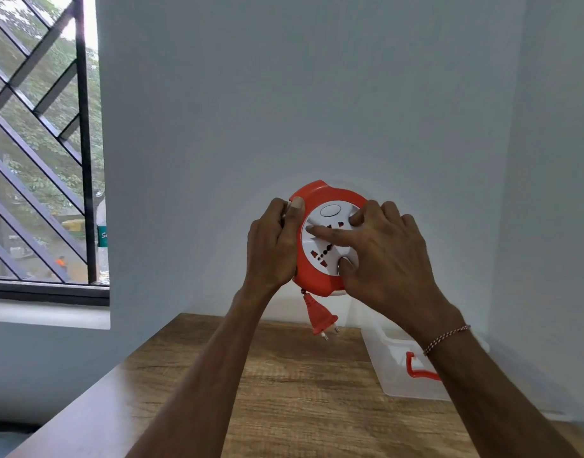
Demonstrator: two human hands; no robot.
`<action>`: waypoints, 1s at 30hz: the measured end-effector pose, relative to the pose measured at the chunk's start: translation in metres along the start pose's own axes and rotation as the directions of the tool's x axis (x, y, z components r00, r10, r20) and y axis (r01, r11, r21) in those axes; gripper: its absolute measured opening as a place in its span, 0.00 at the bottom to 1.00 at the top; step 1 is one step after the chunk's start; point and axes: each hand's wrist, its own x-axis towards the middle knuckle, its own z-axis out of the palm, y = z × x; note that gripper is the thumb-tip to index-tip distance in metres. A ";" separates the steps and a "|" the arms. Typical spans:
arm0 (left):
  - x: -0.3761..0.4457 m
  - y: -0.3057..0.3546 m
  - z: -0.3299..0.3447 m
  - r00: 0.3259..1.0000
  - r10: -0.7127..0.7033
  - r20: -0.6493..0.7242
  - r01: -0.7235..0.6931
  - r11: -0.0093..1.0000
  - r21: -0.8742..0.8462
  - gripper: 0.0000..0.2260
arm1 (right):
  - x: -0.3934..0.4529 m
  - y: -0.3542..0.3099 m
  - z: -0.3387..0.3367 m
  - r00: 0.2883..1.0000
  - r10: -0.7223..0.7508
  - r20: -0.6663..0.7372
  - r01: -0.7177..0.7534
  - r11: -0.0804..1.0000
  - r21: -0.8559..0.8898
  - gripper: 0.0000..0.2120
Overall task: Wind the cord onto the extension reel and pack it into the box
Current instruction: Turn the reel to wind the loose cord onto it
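Observation:
I hold a round orange extension reel (320, 276) with a white socket face upright in the air above the table. My left hand (274, 246) grips its left rim, thumb on the top edge. On the white centre disc rests my right hand (386, 256), fingers spread, with the index finger across the sockets. An orange plug (318, 320) on a short bit of cord hangs from the reel's bottom. The rest of the cord is out of sight. A clear plastic box (396, 368) with an orange latch stands on the table at the right, partly behind my right forearm.
A wooden table (284, 391) runs from the wall toward me. White walls stand close behind and to the right. At the left is a window with a dark metal grille (52, 160) and a sill.

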 end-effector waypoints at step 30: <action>0.003 -0.002 -0.003 0.999 0.022 0.028 -0.023 0.999 0.029 0.18 | 0.003 -0.003 0.007 0.996 -0.016 0.087 0.009 0.997 0.081 0.27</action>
